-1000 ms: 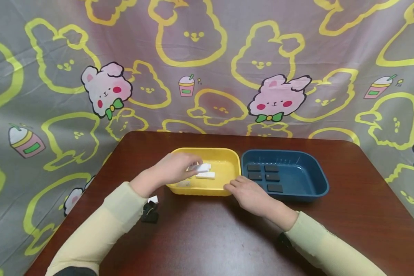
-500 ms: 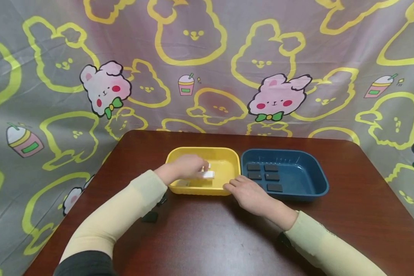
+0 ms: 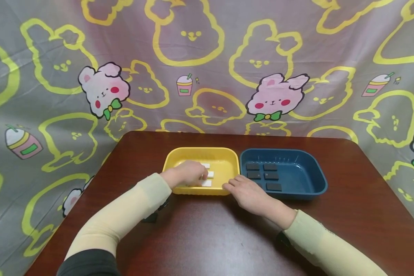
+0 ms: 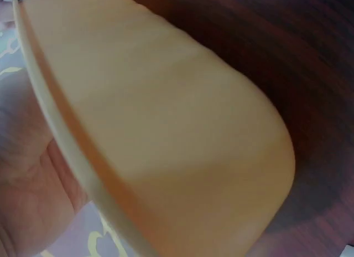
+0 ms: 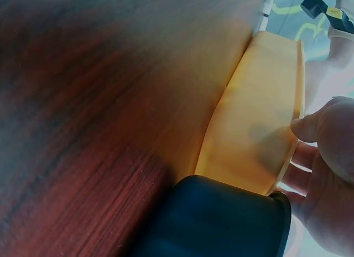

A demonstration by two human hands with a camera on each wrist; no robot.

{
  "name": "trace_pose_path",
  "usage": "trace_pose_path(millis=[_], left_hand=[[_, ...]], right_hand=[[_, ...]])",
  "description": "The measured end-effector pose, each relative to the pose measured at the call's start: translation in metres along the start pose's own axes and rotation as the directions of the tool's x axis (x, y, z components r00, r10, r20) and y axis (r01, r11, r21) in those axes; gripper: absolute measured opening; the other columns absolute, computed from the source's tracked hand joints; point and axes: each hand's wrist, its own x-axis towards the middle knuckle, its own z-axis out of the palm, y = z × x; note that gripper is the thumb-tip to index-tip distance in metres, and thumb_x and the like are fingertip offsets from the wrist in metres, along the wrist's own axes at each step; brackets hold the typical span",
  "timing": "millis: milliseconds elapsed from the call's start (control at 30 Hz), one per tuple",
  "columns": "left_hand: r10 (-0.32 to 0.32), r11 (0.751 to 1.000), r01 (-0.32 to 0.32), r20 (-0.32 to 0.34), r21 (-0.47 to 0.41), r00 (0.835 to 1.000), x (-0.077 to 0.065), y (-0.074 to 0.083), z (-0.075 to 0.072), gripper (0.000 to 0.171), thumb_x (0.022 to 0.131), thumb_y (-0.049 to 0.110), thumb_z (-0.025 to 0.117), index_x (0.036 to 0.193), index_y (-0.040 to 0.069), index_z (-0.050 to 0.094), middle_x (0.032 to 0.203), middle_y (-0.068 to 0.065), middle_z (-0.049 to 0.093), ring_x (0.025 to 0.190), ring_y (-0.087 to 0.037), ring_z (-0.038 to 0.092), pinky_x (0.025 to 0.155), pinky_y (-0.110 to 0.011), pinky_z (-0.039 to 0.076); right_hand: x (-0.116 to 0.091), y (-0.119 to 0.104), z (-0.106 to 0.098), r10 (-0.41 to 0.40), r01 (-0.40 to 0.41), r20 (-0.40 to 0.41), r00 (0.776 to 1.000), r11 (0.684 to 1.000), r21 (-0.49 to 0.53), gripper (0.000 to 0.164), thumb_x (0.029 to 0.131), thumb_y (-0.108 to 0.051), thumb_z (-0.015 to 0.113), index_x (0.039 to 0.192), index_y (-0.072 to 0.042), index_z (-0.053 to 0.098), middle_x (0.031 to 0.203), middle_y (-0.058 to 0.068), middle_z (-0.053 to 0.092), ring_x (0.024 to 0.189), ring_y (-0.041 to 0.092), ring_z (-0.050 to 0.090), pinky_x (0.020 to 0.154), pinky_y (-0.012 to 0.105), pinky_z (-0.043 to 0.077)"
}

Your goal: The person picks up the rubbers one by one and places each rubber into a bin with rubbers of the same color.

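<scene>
My left hand (image 3: 189, 172) reaches down into a yellow tray (image 3: 231, 153), fingers curled and pinching the nearest white rectangular block (image 3: 206, 183). Two more white blocks lie behind it in a column, the middle one (image 3: 211, 174) partly covered by the fingers. In the left wrist view the tray wall (image 4: 182, 118) hides the fingertips. My right hand (image 3: 246, 193) grips the tray's front right corner; in the right wrist view the thumb (image 5: 307, 128) presses the rim from outside, with fingers behind it.
Touching the yellow tray on its right is a dark blue tray (image 3: 307, 176) with several black blocks (image 3: 271, 176) set in rows. A dark piece (image 3: 150, 217) lies on the brown table (image 3: 200, 234), partly under my left forearm. A patterned cloth (image 3: 207, 76) hangs behind.
My left hand has moved down toward the near side of the yellow tray, and a white block now shows at the front of the column. The right hand has kept its grip on the corner.
</scene>
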Motion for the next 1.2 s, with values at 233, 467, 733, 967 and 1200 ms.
trace_pose_path(millis=[233,467,733,967,1200], left_hand=[[0.008,1.0,-0.008,-0.001,-0.003,1.0,-0.001,0.001,0.005,0.024,0.087,0.009,0.069,0.067,0.014,0.057,0.062,0.008,0.043,0.06,-0.011,0.039,0.058,-0.028,0.037],[-0.001,1.0,0.001,-0.007,-0.012,1.0,-0.003,0.003,0.007,0.019,0.087,0.012,0.07,0.071,0.013,0.061,0.065,0.007,0.05,0.062,-0.012,0.044,0.061,-0.031,0.041],[-0.097,0.994,0.096,-0.022,-0.047,0.995,-0.015,-0.001,0.002,0.009,0.086,0.021,0.072,0.089,0.014,0.067,0.076,0.007,0.058,0.071,-0.012,0.054,0.068,-0.034,0.047],[-0.11,0.99,0.089,-0.218,-0.106,0.97,-0.052,-0.003,-0.006,0.022,0.091,0.027,0.068,0.105,0.009,0.068,0.095,0.0,0.067,0.088,-0.016,0.063,0.078,-0.035,0.05],[-0.229,0.973,0.201,-0.367,-0.114,0.901,-0.107,-0.003,-0.014,0.028,0.089,0.028,0.071,0.11,0.01,0.069,0.101,-0.001,0.068,0.089,-0.017,0.063,0.076,-0.038,0.051]], right_hand=[[0.0,0.0,0.002,-0.017,0.017,0.001,1.0,1.0,-0.015,0.02,0.094,-0.006,0.06,0.113,-0.012,0.064,0.098,0.001,0.064,0.089,0.018,0.052,0.083,0.032,0.047],[0.0,-0.001,0.002,-0.015,0.015,0.003,1.0,1.0,-0.007,0.021,0.093,-0.006,0.062,0.114,-0.012,0.064,0.098,0.001,0.064,0.089,0.018,0.052,0.084,0.032,0.048],[0.001,-0.001,0.003,-0.014,0.014,0.007,1.0,1.0,-0.014,0.022,0.092,-0.005,0.063,0.113,-0.011,0.064,0.098,0.002,0.065,0.089,0.018,0.053,0.084,0.032,0.048],[-0.001,0.0,0.001,-0.012,0.012,-0.006,1.0,1.0,-0.003,0.022,0.093,-0.006,0.063,0.114,-0.01,0.064,0.1,0.002,0.065,0.09,0.019,0.052,0.084,0.032,0.048],[0.0,0.0,0.002,-0.009,0.009,-0.013,1.0,1.0,0.0,0.021,0.093,-0.007,0.062,0.114,-0.01,0.064,0.099,0.001,0.064,0.089,0.018,0.052,0.084,0.032,0.048]])
